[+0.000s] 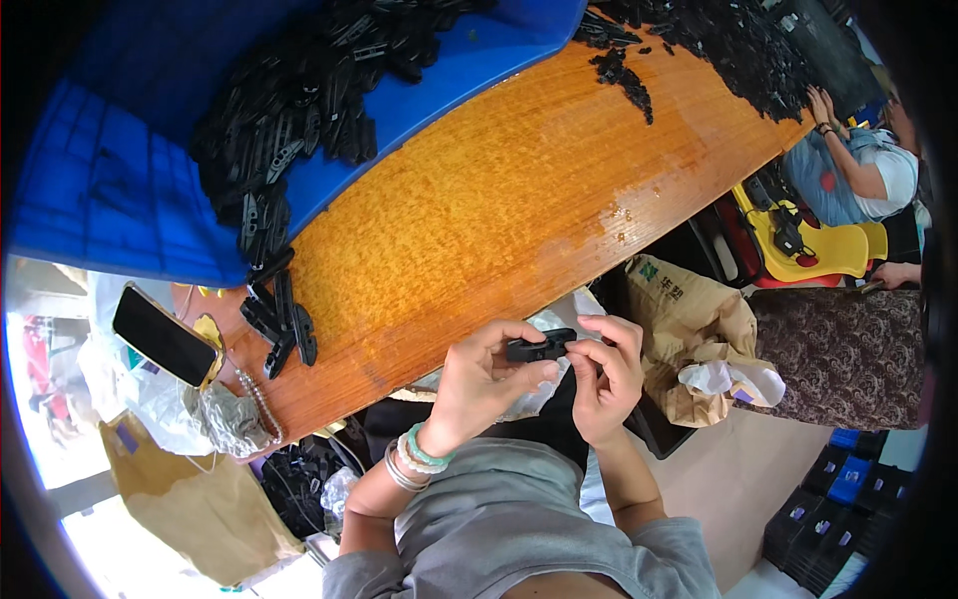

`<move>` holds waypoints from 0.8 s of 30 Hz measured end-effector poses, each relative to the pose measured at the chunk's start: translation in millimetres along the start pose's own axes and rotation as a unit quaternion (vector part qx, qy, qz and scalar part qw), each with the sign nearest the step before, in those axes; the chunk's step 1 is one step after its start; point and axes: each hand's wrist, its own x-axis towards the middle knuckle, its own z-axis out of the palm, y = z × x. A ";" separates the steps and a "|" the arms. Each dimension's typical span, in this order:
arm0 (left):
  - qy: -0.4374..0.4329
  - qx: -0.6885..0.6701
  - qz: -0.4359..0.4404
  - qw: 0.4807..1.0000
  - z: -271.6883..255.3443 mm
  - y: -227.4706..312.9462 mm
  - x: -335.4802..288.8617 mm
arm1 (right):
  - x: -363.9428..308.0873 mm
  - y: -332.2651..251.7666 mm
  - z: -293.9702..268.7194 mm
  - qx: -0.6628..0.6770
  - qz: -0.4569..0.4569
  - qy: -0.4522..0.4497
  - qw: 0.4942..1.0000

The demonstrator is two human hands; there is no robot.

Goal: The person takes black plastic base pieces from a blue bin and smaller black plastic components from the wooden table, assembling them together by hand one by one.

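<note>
Just in front of the grey shirt, above the table's near edge, the left hand (474, 389) pinches a small black plastic part (529, 349) between thumb and fingers, while the right hand (609, 384) has its fingertips drawn together at the part's right end. Beyond, toward the left, a phone (165, 334) lies near several loose black pieces (284, 319) on the wooden table (449, 210). Farther off, a blue bin (110, 180) holds a heap of similar pieces (309, 90).
</note>
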 end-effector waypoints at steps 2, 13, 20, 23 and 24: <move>0.011 0.016 0.014 1.000 2.2 -1.1 0.4 | -1.2 1.4 -0.3 -0.007 -0.006 -0.010 1.000; -0.049 -0.067 0.002 0.997 -1.2 -6.3 2.5 | 4.8 -0.2 -8.6 0.047 -0.006 -0.028 0.998; -0.022 -0.051 0.004 0.998 -1.9 -6.4 1.3 | 7.4 2.9 -10.3 -0.082 -0.094 -0.043 0.991; 0.021 0.022 0.069 0.997 -5.3 -16.2 -0.9 | 11.4 -2.7 -7.5 -0.028 -0.097 -0.072 0.992; 0.040 0.070 0.115 0.990 -6.7 -17.4 -2.2 | 8.7 -1.8 -6.7 -0.016 -0.100 -0.076 0.992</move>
